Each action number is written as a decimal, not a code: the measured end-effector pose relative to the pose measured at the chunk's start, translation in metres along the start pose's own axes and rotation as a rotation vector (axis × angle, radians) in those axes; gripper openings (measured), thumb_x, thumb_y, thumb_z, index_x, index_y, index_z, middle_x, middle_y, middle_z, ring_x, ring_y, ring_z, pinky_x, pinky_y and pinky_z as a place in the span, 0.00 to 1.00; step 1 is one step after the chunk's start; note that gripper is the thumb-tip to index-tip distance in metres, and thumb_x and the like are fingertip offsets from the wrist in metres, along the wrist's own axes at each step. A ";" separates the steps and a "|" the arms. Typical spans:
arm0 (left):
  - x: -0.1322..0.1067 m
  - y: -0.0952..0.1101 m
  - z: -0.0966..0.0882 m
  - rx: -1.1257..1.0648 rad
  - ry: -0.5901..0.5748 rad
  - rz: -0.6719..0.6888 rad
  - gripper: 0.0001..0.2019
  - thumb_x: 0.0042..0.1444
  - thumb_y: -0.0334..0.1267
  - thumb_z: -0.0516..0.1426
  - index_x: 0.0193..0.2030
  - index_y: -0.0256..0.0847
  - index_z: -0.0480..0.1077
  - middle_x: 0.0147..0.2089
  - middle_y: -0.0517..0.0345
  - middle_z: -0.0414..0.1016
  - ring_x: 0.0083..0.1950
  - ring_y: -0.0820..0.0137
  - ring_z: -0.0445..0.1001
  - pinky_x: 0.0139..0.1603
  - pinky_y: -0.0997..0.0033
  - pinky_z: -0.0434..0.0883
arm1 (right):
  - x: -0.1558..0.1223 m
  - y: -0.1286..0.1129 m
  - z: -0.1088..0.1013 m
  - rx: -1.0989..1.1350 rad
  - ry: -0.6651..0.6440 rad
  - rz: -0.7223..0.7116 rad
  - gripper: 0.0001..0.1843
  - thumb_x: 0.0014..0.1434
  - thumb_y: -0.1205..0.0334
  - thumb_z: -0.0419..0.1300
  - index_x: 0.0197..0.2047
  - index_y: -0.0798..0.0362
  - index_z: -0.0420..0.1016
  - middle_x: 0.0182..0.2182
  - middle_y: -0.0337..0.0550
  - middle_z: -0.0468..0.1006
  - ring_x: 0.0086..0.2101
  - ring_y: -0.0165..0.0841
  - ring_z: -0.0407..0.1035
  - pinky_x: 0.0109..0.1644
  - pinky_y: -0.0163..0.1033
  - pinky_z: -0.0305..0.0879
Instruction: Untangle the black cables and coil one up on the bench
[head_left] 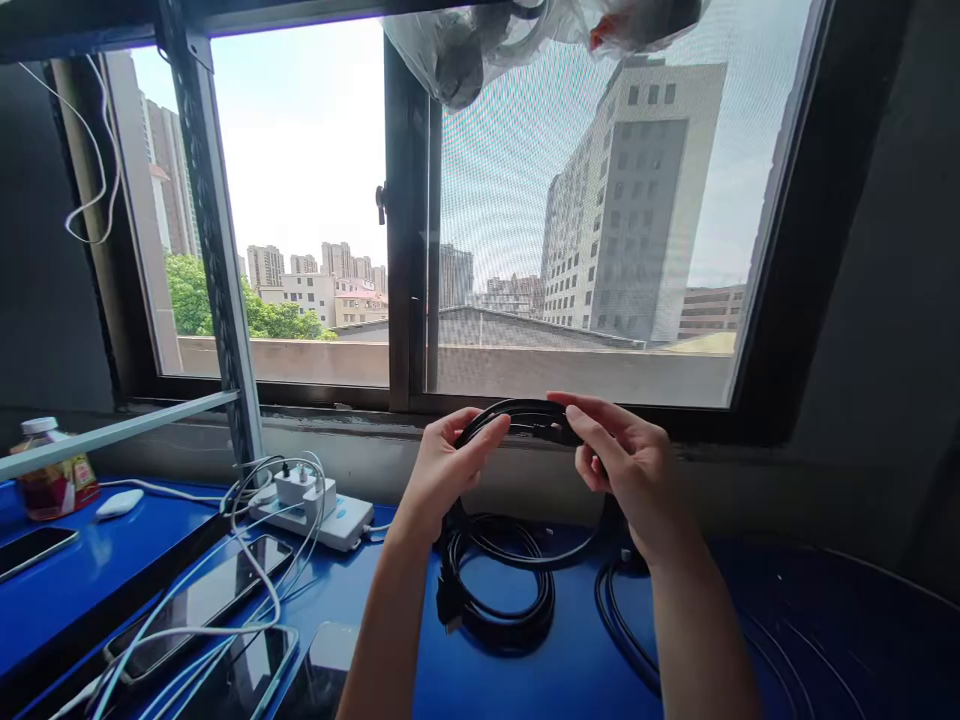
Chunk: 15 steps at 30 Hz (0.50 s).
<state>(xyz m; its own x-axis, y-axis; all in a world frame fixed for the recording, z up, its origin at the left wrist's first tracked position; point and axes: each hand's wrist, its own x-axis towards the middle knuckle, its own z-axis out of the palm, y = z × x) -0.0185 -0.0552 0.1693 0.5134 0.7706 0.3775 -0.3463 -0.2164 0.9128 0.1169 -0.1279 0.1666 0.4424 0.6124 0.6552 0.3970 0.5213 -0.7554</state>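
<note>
Both hands hold up a coiled black cable (525, 562) above the blue table. My left hand (454, 462) pinches the coil's upper left side between thumb and fingers. On the upper right, my right hand (619, 455) closes its thumb and fingers on the coil, close to what looks like a dark plug or tie. Below the hands lies a second coiled black cable (510, 635) with a metal-tipped connector at its left. Partly behind my right forearm, another black cable (624, 632) rests on the table.
At left, a white power strip (349, 522) carries chargers and tangled white cables. Phones, one a large dark phone (217, 600), lie on the blue table (577, 670). A bottle (56, 475) stands far left beside a metal shelf post (217, 230). Plastic bags (480, 50) hang overhead before the window.
</note>
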 end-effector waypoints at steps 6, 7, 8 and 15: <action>0.004 -0.005 0.003 -0.013 -0.014 -0.033 0.32 0.24 0.64 0.67 0.18 0.41 0.57 0.13 0.74 0.47 0.15 0.85 0.41 0.15 0.77 0.39 | 0.000 0.003 0.000 -0.074 -0.010 -0.069 0.32 0.54 0.33 0.54 0.39 0.54 0.80 0.24 0.42 0.73 0.15 0.22 0.55 0.14 0.29 0.50; 0.006 -0.007 0.002 -0.016 -0.014 -0.043 0.32 0.24 0.65 0.67 0.18 0.41 0.56 0.12 0.74 0.47 0.15 0.85 0.41 0.15 0.77 0.38 | 0.000 0.005 0.000 -0.121 -0.004 -0.127 0.32 0.54 0.33 0.54 0.41 0.53 0.80 0.27 0.43 0.75 0.16 0.23 0.58 0.15 0.29 0.52; 0.007 -0.009 0.001 -0.018 -0.024 -0.052 0.32 0.25 0.65 0.67 0.18 0.41 0.56 0.12 0.74 0.46 0.14 0.85 0.41 0.15 0.77 0.38 | 0.000 0.006 0.001 -0.180 0.004 -0.195 0.29 0.55 0.34 0.56 0.42 0.51 0.80 0.30 0.44 0.76 0.19 0.24 0.62 0.16 0.29 0.54; 0.011 -0.014 -0.013 -0.083 -0.214 -0.116 0.27 0.36 0.61 0.66 0.22 0.41 0.60 0.12 0.75 0.45 0.12 0.85 0.40 0.14 0.76 0.35 | -0.001 0.016 0.012 -0.384 0.133 -0.443 0.20 0.54 0.40 0.63 0.34 0.49 0.79 0.33 0.42 0.78 0.24 0.29 0.69 0.22 0.31 0.60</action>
<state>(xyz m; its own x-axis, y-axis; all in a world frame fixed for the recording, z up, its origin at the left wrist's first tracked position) -0.0185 -0.0360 0.1587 0.7048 0.6414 0.3031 -0.3338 -0.0772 0.9395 0.1132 -0.1125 0.1537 0.2554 0.2935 0.9212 0.8176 0.4429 -0.3678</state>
